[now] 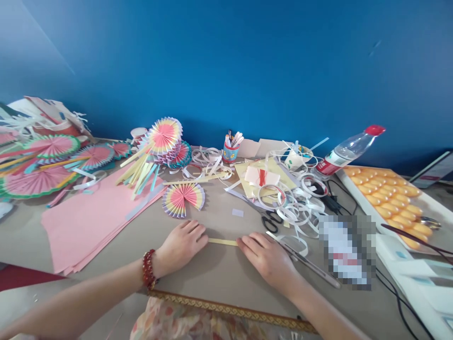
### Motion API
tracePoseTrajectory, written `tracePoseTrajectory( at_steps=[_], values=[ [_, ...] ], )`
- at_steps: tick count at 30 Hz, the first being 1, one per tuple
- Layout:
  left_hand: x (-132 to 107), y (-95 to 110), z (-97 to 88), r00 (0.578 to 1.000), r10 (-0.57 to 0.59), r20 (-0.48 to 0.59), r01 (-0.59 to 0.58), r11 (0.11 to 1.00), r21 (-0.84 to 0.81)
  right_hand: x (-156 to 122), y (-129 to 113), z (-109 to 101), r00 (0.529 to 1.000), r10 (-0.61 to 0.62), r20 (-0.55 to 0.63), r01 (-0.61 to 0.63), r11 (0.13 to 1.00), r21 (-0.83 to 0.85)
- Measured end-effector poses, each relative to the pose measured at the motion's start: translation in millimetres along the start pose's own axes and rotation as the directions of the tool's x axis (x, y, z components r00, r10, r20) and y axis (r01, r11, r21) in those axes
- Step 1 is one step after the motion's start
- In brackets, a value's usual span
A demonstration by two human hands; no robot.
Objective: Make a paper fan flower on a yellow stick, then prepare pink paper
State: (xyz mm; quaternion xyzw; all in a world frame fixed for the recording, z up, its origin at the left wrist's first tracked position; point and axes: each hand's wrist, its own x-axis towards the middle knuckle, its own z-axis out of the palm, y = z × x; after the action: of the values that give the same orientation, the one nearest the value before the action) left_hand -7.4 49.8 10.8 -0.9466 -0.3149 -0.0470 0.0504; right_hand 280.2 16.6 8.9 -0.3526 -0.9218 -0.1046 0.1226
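A narrow folded strip of pale yellow paper lies flat on the table between my two hands. My left hand, with a red beaded bracelet at the wrist, presses its closed fingers on the strip's left end. On the other end, the fingers of my right hand are held together and pressed down; the covered strip ends are hidden. Just beyond my left hand lies a partly opened pleated paper fan in pink, yellow and lilac. A long grey tool rests beside my right hand, with black-handled scissors behind it.
Pink paper sheets and finished fans cover the left. Curled white strips, a pen cup and a tilted plastic bottle stand toward the back. An orange-bumped tray and black cables occupy the right.
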Motion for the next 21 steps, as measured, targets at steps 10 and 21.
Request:
tracePoseTrajectory(
  at_steps=[10, 21],
  values=[
    [14.5, 16.7, -0.7, 1.0, -0.015, -0.01, 0.014, 0.998, -0.055, 15.4, -7.0, 7.9, 0.993, 0.113, 0.024, -0.114, 0.993, 0.026],
    [48.0, 33.7, -30.7, 0.991, -0.116, 0.064, 0.132, 0.921, -0.367, 33.8, -10.7, -40.4, 0.962, 0.255, 0.096, -0.268, 0.951, 0.157]
  ],
)
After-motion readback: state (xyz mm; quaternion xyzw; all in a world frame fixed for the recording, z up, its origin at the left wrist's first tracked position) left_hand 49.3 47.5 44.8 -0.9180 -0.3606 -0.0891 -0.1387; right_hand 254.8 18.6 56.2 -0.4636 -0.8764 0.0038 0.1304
